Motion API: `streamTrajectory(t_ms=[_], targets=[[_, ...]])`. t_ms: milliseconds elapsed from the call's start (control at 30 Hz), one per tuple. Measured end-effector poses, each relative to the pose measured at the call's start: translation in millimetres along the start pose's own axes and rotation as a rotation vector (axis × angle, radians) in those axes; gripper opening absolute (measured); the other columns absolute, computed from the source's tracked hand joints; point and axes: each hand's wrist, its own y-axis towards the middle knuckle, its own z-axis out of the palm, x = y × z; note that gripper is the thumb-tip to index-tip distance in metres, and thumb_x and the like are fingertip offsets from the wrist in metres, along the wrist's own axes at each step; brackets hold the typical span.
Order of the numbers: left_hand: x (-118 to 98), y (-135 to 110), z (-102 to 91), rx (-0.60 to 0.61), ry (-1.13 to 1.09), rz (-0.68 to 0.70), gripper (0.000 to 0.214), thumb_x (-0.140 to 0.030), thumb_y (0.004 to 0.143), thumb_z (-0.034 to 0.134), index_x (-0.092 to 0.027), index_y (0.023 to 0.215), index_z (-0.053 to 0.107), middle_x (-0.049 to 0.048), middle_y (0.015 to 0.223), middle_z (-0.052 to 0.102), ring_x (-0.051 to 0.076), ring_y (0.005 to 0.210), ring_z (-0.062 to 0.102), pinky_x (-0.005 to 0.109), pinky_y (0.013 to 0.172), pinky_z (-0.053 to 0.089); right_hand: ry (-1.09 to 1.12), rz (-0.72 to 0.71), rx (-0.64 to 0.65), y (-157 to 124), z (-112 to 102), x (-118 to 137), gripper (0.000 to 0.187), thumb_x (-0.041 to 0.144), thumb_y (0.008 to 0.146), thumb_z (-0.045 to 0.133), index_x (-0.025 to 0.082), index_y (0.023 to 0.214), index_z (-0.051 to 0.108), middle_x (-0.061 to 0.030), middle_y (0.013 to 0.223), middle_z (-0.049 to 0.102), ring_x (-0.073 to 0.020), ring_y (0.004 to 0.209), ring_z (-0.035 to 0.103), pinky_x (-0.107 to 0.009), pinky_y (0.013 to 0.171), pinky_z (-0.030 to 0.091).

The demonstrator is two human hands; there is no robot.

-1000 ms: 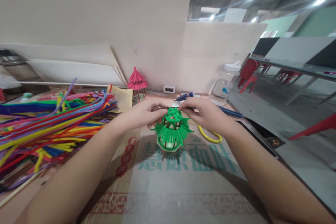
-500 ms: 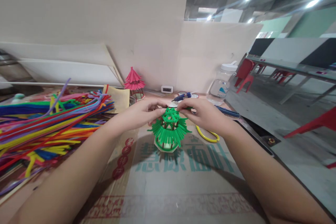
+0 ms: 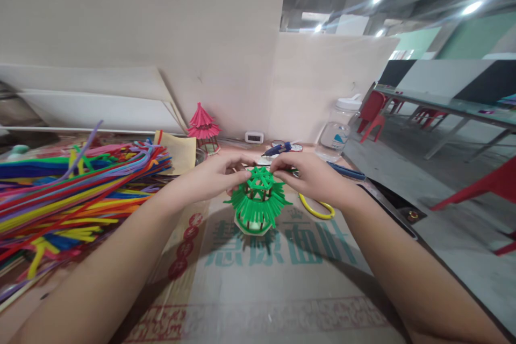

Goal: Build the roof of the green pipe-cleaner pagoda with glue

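A small green pagoda model (image 3: 259,207), built from pipe cleaners with brown posts, stands upright on the cardboard. My left hand (image 3: 228,172) is closed on its left side, thumb and fingers at the edge of the upper green frame. My right hand (image 3: 296,169) pinches at the right side of that same frame. A bit of green shows under its fingers; whether this is a loose pipe cleaner I cannot tell. The far-side fingertips of both hands are partly hidden.
Many coloured pipe cleaners (image 3: 80,188) lie heaped at left. Behind stand a pink pagoda (image 3: 202,126), a small digital clock (image 3: 254,137) and a clear bottle (image 3: 336,129). A blue glue gun (image 3: 278,149) lies beyond my hands, a yellow loop (image 3: 316,208) to the right.
The view has shifted slightly. Both hands keep their places at the top of the green pagoda, with only slight finger movement.
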Motion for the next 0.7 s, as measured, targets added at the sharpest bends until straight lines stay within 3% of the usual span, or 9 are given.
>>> streamTrajectory(t_ms=[400,533,600,700], targets=[[0.7,-0.6,0.1,-0.008,-0.004,0.012,0.043,-0.037,0.095,0.054,-0.020,0.135,0.060,0.0016,0.080,0.069,0.012,0.060,0.060,0.021,0.055,0.049,0.018,0.041,-0.003,1.5,7.0,0.1,0.008,0.018,0.091,0.056,0.020,0.091,0.064,-0.0019,0.087,0.071,-0.0155,0.077,0.063,-0.028,0.069,0.044],[1.4,-0.5,0.9,-0.021,0.026,-0.001,0.042,-0.038,0.095,0.054,-0.020,0.131,0.062,0.0021,0.083,0.070,0.015,0.069,0.063,0.024,0.063,0.051,0.004,0.055,-0.027,1.5,7.1,1.2,0.006,0.019,0.090,0.057,0.020,0.092,0.063,-0.0021,0.089,0.071,-0.0160,0.078,0.063,-0.028,0.069,0.043],[-0.9,-1.3,2.2,-0.118,0.084,0.002,0.039,-0.041,0.094,0.055,-0.019,0.125,0.066,0.0045,0.091,0.071,0.018,0.080,0.065,0.028,0.072,0.053,-0.034,0.045,-0.060,1.8,5.7,3.7,0.006,0.019,0.090,0.057,0.019,0.092,0.062,-0.0034,0.090,0.071,-0.0167,0.079,0.063,-0.029,0.069,0.043],[-9.4,-4.4,6.6,-0.363,0.256,0.066,0.036,-0.042,0.094,0.055,-0.017,0.115,0.070,0.0092,0.107,0.069,0.024,0.101,0.064,0.037,0.089,0.053,-0.120,0.002,-0.125,2.1,2.4,9.6,0.005,0.017,0.089,0.056,0.018,0.089,0.061,-0.0042,0.086,0.070,-0.0170,0.076,0.060,-0.029,0.067,0.041]])
